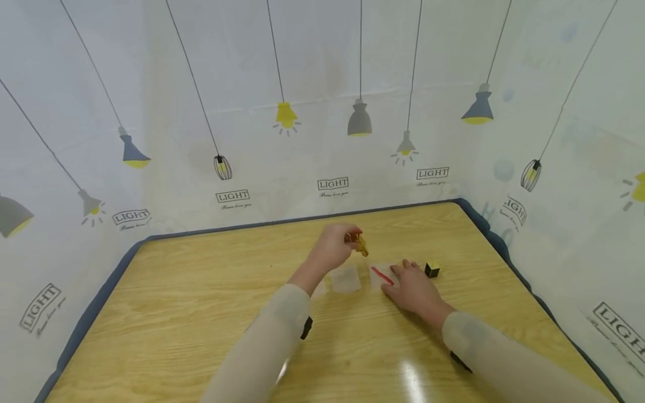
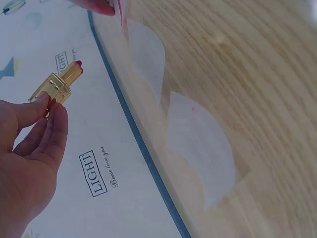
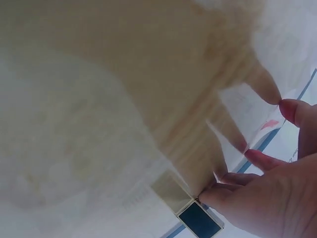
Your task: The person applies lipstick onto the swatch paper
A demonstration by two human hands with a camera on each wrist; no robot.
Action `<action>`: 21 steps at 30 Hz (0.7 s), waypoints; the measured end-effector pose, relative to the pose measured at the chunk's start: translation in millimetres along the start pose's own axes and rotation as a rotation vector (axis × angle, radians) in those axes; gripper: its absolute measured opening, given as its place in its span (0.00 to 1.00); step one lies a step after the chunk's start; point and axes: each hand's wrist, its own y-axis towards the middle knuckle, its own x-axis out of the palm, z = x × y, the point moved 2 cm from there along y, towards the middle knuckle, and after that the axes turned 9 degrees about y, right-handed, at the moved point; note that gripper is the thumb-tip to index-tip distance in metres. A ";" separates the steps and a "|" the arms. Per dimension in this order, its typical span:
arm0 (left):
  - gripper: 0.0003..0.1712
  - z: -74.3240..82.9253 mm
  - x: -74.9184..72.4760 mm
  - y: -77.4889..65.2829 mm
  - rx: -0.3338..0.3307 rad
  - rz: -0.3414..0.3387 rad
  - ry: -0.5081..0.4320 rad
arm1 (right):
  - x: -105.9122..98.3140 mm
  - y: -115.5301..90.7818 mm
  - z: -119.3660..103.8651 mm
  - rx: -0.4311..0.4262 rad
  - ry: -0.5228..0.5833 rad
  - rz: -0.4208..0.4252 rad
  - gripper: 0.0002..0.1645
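Observation:
My left hand (image 1: 333,247) pinches a gold lipstick (image 2: 58,85) between thumb and fingers, held above the table. Its dark red tip is exposed in the left wrist view. Below and to the right, my right hand (image 1: 415,288) rests with spread fingertips on the right edge of a white paper piece (image 1: 377,284), which bears a red streak (image 1: 383,275). In the right wrist view the fingertips touch the surface and a bit of red shows past the thumb. A black and gold lipstick cap (image 1: 431,270) stands just right of that hand.
Left of the marked paper lies a second white piece (image 1: 345,279). A third piece (image 2: 203,148), partly behind my left forearm in the head view, has a small pink spot. The wooden table (image 1: 201,291) has a blue edge, with lamp-printed sheeting (image 1: 302,157) around it.

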 end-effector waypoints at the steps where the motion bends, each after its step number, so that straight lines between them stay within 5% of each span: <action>1: 0.18 -2.6 -2.3 -4.5 -0.012 0.014 -0.028 | -0.3 0.6 0.0 0.012 0.010 -0.003 0.41; 9: 0.17 -23.5 -16.8 -38.9 -0.114 0.117 -0.219 | -11.9 1.4 -4.3 0.046 0.109 0.003 0.44; 17: 0.16 -34.0 -25.4 -60.5 -0.153 0.133 -0.259 | -19.1 10.3 -12.0 0.009 0.009 -0.044 0.47; 21: 0.16 -40.7 -28.7 -63.6 -0.177 0.136 -0.262 | -11.6 16.6 -26.7 -0.077 -0.042 -0.047 0.46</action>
